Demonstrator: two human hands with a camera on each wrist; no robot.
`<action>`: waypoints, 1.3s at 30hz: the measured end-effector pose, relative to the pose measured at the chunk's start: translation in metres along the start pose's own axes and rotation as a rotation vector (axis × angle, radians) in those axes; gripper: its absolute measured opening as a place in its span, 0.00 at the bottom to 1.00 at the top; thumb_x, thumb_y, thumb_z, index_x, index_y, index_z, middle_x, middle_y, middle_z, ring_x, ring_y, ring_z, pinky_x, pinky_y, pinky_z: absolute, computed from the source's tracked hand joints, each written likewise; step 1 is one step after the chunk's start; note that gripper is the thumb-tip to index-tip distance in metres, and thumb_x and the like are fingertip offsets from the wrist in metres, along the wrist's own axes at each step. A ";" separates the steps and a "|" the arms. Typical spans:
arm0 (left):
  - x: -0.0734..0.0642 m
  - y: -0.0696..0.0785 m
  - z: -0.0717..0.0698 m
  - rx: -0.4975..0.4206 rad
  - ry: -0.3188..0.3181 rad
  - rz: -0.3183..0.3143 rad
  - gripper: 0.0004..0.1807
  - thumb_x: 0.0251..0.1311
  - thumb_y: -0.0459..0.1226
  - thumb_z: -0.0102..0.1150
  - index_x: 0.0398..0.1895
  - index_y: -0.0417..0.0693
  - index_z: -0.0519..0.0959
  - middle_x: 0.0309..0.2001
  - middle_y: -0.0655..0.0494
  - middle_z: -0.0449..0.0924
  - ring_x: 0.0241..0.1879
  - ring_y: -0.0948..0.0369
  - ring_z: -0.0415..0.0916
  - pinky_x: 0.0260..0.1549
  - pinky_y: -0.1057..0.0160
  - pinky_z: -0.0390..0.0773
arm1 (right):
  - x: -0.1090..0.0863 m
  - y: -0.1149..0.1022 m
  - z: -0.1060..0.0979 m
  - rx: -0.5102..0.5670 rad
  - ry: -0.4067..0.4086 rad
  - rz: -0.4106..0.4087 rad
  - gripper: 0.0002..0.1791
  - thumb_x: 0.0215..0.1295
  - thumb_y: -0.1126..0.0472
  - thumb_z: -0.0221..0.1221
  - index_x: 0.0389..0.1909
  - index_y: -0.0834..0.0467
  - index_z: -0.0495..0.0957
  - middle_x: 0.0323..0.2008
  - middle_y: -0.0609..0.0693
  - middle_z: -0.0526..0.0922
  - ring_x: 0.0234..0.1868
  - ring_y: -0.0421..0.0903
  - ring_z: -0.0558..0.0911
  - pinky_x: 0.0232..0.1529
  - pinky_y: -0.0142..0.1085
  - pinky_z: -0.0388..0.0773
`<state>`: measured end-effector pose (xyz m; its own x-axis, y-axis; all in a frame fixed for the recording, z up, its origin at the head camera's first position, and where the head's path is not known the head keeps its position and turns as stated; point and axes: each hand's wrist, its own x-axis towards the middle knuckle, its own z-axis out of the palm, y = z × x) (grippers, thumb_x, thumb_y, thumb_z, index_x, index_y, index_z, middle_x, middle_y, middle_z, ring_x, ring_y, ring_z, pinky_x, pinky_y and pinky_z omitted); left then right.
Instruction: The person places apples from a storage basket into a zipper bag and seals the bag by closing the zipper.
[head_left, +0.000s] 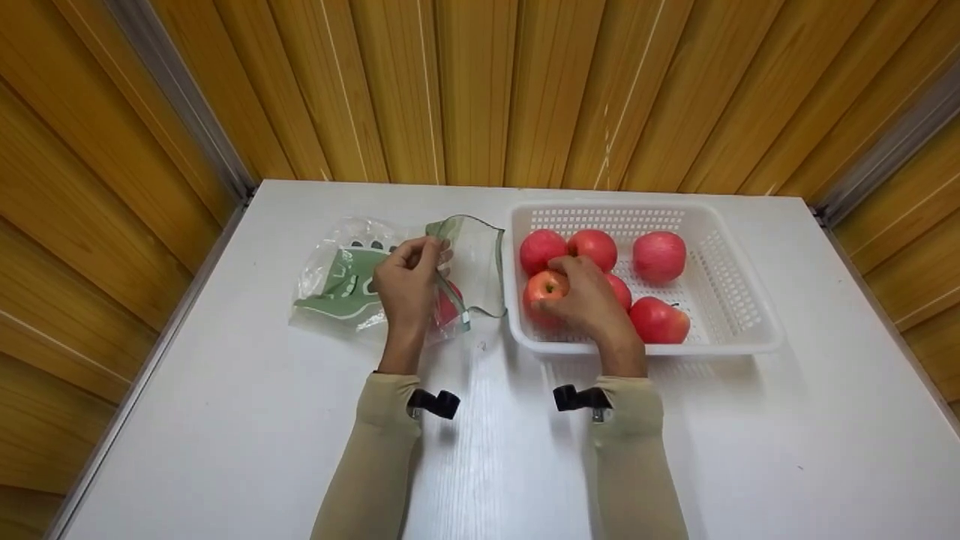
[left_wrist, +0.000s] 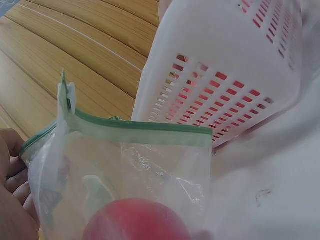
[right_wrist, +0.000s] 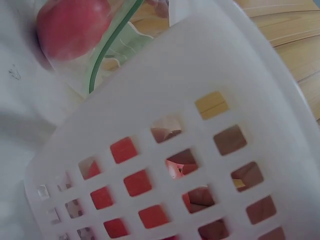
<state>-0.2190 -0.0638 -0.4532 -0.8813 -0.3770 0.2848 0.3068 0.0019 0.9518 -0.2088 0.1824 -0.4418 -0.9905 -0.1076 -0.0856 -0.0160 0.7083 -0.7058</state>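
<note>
Pickup step for bagging apples, probably — an apple (head_left: 546,289) in the white basket (head_left: 652,349) is gripped by the right hand (head_left: 591,298), fingers curled, the zip bag (head_left: 349,276) is pinched by the left hand (head_left: 409,279) — next, a clean lift and a wide bag mouth seem called for

Here's the bag (head_left: 349,277) left on the table (head_left: 510,450), the basket (head_left: 705,349) just to its right! One apple (left_wrist: 135,222) inside the bag, six in the basket; left hand (head_left: 409,281) at the bag's mouth, right hand (head_left: 591,296) on the front-left apple (head_left: 540,286), wall (head_left: 480,90) behind.
</note>
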 end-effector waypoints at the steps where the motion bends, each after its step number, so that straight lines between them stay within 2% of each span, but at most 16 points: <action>1: 0.000 0.000 0.000 0.001 0.000 0.000 0.09 0.73 0.36 0.65 0.41 0.39 0.90 0.39 0.50 0.91 0.39 0.54 0.91 0.36 0.58 0.90 | 0.000 0.000 0.000 -0.001 -0.003 0.002 0.40 0.63 0.60 0.73 0.74 0.61 0.70 0.65 0.60 0.70 0.63 0.59 0.73 0.64 0.55 0.77; 11: 0.000 -0.002 0.000 0.021 0.004 -0.001 0.09 0.73 0.35 0.64 0.41 0.39 0.90 0.39 0.53 0.92 0.38 0.56 0.90 0.35 0.60 0.89 | -0.001 -0.001 0.003 -0.034 -0.093 -0.018 0.43 0.60 0.65 0.74 0.76 0.57 0.69 0.68 0.57 0.72 0.66 0.58 0.70 0.65 0.58 0.76; 18: 0.000 0.000 0.001 0.009 0.004 0.003 0.08 0.73 0.35 0.65 0.42 0.38 0.90 0.39 0.52 0.92 0.38 0.56 0.91 0.35 0.60 0.89 | -0.002 0.001 0.004 -0.048 -0.051 -0.085 0.40 0.56 0.66 0.73 0.73 0.60 0.73 0.64 0.58 0.76 0.65 0.57 0.72 0.63 0.56 0.78; 22: 0.000 0.000 0.000 0.015 0.000 -0.015 0.08 0.73 0.36 0.65 0.43 0.40 0.90 0.41 0.53 0.92 0.39 0.57 0.91 0.36 0.60 0.89 | -0.001 0.001 0.004 -0.037 -0.022 -0.093 0.41 0.56 0.64 0.73 0.73 0.60 0.73 0.64 0.57 0.75 0.63 0.57 0.72 0.62 0.56 0.78; 31: -0.001 0.002 0.000 0.007 0.002 -0.023 0.08 0.74 0.35 0.65 0.43 0.40 0.90 0.41 0.53 0.91 0.40 0.56 0.91 0.37 0.60 0.89 | -0.003 -0.002 -0.002 0.049 0.100 -0.144 0.44 0.59 0.55 0.77 0.75 0.58 0.70 0.69 0.56 0.72 0.65 0.56 0.72 0.62 0.54 0.79; 39: -0.001 0.002 0.000 0.014 0.002 -0.028 0.09 0.74 0.36 0.65 0.44 0.40 0.90 0.41 0.52 0.91 0.40 0.57 0.90 0.38 0.61 0.89 | -0.007 -0.007 -0.006 0.183 0.179 -0.183 0.46 0.58 0.54 0.79 0.76 0.55 0.71 0.67 0.53 0.75 0.63 0.53 0.74 0.62 0.51 0.79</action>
<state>-0.2174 -0.0637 -0.4511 -0.8888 -0.3789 0.2579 0.2770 0.0043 0.9609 -0.2031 0.1828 -0.4319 -0.9820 -0.0853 0.1684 -0.1874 0.5490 -0.8145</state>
